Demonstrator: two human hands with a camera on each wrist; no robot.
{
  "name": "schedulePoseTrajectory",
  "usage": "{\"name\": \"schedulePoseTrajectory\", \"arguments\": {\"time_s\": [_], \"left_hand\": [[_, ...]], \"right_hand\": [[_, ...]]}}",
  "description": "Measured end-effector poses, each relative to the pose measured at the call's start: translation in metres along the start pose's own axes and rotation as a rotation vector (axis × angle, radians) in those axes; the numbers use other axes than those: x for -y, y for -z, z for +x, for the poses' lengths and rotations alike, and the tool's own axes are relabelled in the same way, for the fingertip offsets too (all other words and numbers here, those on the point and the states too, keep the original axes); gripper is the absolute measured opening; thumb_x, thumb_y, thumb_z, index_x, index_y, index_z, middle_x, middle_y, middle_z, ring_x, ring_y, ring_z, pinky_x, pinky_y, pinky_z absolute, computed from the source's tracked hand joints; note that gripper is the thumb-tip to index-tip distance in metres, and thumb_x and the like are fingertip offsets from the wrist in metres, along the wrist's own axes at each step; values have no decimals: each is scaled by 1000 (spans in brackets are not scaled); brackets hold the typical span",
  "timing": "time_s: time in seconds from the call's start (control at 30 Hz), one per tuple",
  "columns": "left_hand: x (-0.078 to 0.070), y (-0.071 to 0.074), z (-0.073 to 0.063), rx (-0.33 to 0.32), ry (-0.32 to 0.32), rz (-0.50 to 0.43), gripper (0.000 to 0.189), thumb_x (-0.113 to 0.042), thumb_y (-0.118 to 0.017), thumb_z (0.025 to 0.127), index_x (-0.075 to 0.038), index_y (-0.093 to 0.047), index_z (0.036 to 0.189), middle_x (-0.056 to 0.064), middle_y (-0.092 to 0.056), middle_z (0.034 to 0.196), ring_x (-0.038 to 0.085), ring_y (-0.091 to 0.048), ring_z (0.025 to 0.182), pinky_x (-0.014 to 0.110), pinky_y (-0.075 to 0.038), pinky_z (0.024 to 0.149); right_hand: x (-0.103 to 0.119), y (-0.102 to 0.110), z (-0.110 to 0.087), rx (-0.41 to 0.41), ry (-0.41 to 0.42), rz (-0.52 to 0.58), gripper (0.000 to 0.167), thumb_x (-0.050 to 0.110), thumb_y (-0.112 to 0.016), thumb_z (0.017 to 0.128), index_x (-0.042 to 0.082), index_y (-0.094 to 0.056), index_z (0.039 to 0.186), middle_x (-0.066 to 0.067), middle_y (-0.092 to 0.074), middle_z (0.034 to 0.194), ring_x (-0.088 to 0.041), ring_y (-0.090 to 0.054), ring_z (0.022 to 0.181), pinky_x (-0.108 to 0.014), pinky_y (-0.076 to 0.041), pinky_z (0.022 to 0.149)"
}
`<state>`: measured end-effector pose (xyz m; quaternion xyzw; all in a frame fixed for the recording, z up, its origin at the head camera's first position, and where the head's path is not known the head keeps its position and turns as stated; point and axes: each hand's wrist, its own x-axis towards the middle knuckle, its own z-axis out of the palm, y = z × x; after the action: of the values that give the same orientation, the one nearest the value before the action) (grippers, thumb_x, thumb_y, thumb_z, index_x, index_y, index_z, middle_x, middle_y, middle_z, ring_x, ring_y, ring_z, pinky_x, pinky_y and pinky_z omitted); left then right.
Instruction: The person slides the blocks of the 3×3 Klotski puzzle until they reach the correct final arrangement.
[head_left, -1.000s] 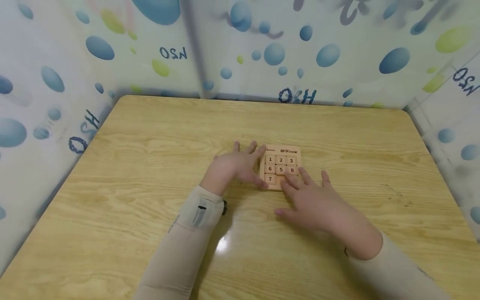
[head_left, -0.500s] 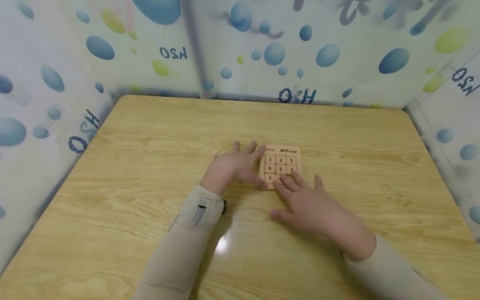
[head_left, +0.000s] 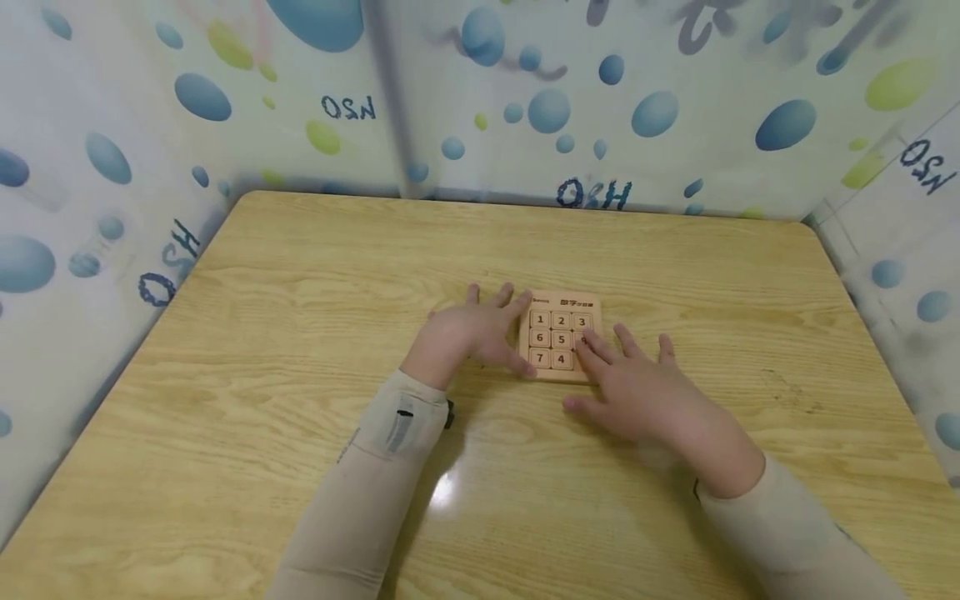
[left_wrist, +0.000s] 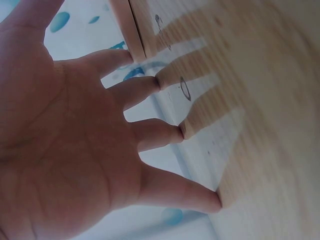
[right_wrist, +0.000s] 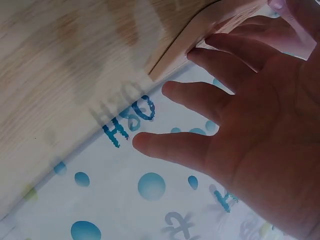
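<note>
A light wooden number sliding puzzle [head_left: 553, 297] lies flat on the table, its tiles showing 1, 2, 3 on top, then 6, 5, and 7, 4 [head_left: 561, 359] at the bottom. My left hand [head_left: 480, 332] braces its left side, index fingertip at the upper corner and thumb at the lower one. The left wrist view shows the other fingers spread, tips on the table. Over the puzzle's right column, my right hand [head_left: 652, 393] touches the tiles with its foremost fingertips, hiding most of the middle-row tile and the lower right corner. Its fingers look straight and spread in the right wrist view.
The wood-grain table [head_left: 337, 275] stretches out on all sides of the puzzle. Walls [head_left: 480, 100] with blue and green bubble prints stand behind it and at both sides. Beige sleeves [head_left: 345, 508] cover both forearms.
The tile marked 4 has slid left into the gap in the middle of the bottom row. My right hand then moved right and up to the right column. The left hand stays put.
</note>
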<state>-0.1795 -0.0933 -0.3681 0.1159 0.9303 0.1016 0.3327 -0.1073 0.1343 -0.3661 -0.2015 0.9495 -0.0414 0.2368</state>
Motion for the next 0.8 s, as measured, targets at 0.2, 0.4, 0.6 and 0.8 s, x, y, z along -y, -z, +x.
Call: {"name": "schedulePoseTrajectory", "arguments": {"time_s": [0.2,0.4,0.6,0.8], "left_hand": [[-1,1,-1,2,4,5,121,-72,-78,84,-44,1,171,-9,11,181,42,14,166,93,-12,114],[-1,2,-1,2,7,7,121,-72,-78,83,-44,1,170,-9,12,181,42,15,166,92,-12,115],[-2,3,-2,10,8,5,122,-73,-78,83,-46,2,170,-9,13,180,42,16,165,92,-11,115],[-1,2,-1,13,6,4,121,-74,-78,83,-46,2,170,-9,13,180,43,15,165,92,-11,116]], "right_hand": [[4,-2,-4,-1,-10,-13,87,67,-50,105,13,-29,169,-9,-23,178,-50,-10,165,-89,-2,119],[11,-4,-14,-5,-14,-60,86,68,-51,104,14,-34,168,-8,-28,177,-49,-15,164,-88,-4,120],[15,-1,-20,-10,-2,-78,83,69,-52,103,15,-40,166,-7,-32,175,-50,-19,163,-89,-5,120],[16,0,-9,-57,24,-64,81,64,-54,104,15,-37,167,-7,-29,177,-48,-17,165,-89,-7,120]]}}
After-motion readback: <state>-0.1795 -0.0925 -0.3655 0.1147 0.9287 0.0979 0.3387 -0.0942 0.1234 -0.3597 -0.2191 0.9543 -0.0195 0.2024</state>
